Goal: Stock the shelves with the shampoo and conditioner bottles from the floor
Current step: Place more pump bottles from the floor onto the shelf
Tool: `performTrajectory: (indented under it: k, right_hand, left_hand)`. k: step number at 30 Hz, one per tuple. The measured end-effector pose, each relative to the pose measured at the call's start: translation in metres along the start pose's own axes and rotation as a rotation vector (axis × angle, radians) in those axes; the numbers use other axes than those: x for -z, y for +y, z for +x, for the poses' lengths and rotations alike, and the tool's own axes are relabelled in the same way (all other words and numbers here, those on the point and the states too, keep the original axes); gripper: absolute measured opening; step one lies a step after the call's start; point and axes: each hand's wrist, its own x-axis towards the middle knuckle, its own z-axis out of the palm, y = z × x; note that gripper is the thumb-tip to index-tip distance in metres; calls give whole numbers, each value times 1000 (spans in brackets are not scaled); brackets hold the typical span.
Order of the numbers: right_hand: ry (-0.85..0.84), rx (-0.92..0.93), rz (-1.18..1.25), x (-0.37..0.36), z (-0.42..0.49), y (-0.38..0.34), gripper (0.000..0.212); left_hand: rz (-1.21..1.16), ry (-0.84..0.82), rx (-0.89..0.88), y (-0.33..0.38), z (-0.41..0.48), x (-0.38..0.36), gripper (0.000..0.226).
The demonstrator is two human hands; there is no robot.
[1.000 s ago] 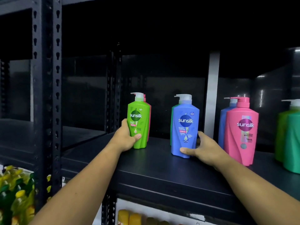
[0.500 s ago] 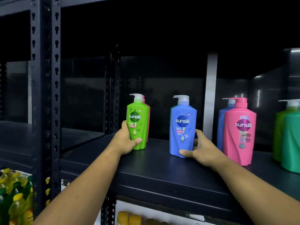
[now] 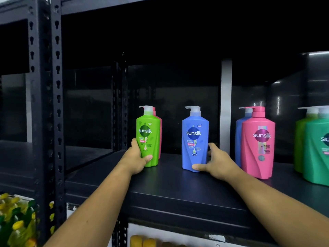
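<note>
A black steel rack (image 3: 46, 122) with slotted uprights fills the view. Its dark shelf (image 3: 178, 189) runs from the middle upright to the right edge of the picture. A broad strip of bare board lies between the shelf's front edge and the bottles, which stand upright and set back in pairs, one behind another.

At far right a teal bottle (image 3: 316, 154), cut off by the frame, shows only "su" and hides most of a lighter green bottle (image 3: 300, 145). Next comes a pink bottle (image 3: 258, 143) marked "sunsilk", just in front of a second blue bottle (image 3: 238, 139). A white post (image 3: 226, 104) rises behind the gap to their left.

The blue bottle (image 3: 195, 139) reads "sunsilk", "NEW" and "SHAMPOO"; the smaller print is too fine to read. The right grip (image 3: 216, 161) grasps it low, thumb on the front near the base and fingers round the far side. Bare board separates it from the pink pair and from the green bottle (image 3: 148, 139), which reads "sunsilk" and "SHAMPOO". The left grip (image 3: 135, 159) clasps that one low, thumb across the front. It stands near the shelf's left end, with a second pink bottle (image 3: 159, 138) close behind; whether they touch cannot be told.

Yellow-capped bottles (image 3: 16, 225) crowd the lower left corner.
</note>
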Motion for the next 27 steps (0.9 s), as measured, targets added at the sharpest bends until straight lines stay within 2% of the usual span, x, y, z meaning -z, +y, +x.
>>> performTrajectory:
  k: [8, 16, 18, 20, 23, 25, 27]
  right_hand:
    - [64, -13, 75, 3, -2, 2, 65]
    - [48, -14, 20, 4, -1, 10, 80]
    - [112, -1, 13, 4, -2, 7, 80]
    - [260, 15, -2, 9, -5, 1, 76]
    - [417, 172, -94, 14, -13, -7, 55]
    - [345, 353, -141, 11, -18, -13, 40]
    - [116, 471, -167, 2, -23, -21, 33]
  left_hand:
    - [28, -52, 59, 2, -2, -1, 65]
    - [71, -84, 110, 3, -3, 1, 68]
    - [96, -94, 113, 3, -3, 2, 72]
    - [121, -106, 135, 6, -6, 4, 81]
    - [254, -139, 182, 12, -14, 6, 101]
    - [375, -165, 202, 15, -21, 6, 103]
    - [450, -198, 217, 20, -30, 7, 94]
